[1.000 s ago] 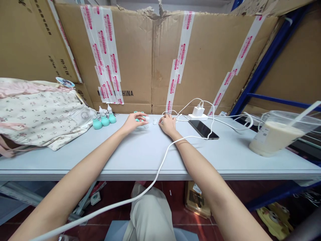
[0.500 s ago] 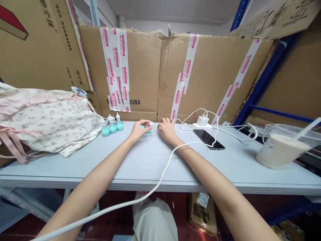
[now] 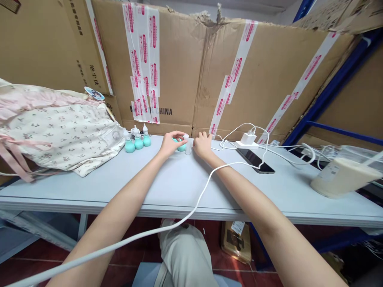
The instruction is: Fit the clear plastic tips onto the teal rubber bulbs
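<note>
Holding rounded teal bulb [image 3: 181, 148] with whitish tip [image 3: 186, 136]: left hand [image 3: 172, 142].

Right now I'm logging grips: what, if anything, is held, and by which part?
The left hand seems to hold a small white piece; which part it grips is too small to tell. Whether the right hand holds anything, I cannot tell.

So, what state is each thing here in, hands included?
Left hand, fingers curved at a small white piece; grip unclear.
Right hand, fingers bent; anything held is hidden.
Teal bulb by the left hand, partly hidden.
Three teal bottles, upright.
Phone, flat, upper face dark.
Charger, cable attached.
Cup, part full, straw inside.
Floral bag, slumped.
Cardboard, taped, top edge torn.
</note>
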The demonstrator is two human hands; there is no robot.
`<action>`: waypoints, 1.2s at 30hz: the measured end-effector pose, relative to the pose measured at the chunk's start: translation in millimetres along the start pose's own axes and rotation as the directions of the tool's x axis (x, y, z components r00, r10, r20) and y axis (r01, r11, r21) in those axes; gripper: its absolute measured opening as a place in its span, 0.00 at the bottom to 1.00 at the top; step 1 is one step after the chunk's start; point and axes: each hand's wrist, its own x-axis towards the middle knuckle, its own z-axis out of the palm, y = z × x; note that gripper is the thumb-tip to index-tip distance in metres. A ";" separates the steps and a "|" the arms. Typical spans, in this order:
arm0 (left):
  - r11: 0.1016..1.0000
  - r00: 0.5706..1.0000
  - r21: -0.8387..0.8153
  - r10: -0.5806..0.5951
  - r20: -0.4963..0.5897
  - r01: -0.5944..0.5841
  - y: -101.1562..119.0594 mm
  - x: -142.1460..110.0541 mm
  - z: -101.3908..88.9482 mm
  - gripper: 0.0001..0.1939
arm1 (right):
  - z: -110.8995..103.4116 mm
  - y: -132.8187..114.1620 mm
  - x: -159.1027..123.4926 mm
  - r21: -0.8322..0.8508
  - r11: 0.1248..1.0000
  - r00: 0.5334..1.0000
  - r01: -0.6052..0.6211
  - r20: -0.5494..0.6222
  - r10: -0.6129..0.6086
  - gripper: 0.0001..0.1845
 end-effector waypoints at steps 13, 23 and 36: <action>0.995 0.998 0.085 0.042 0.036 -0.045 -2.2 0.3 -1.2 0.16 | -33.6 14.8 2.1 0.518 0.829 0.955 -0.210 -0.073 0.288 0.09; 0.937 0.984 0.322 0.092 0.153 -0.137 7.7 -7.8 3.0 0.12 | -25.2 16.7 -28.7 0.953 0.301 0.990 0.024 -0.064 0.125 0.14; 0.874 0.964 0.415 0.263 0.038 -0.254 22.4 -19.3 10.8 0.11 | -28.9 4.6 -35.9 0.978 -0.206 0.986 -0.044 0.075 0.148 0.14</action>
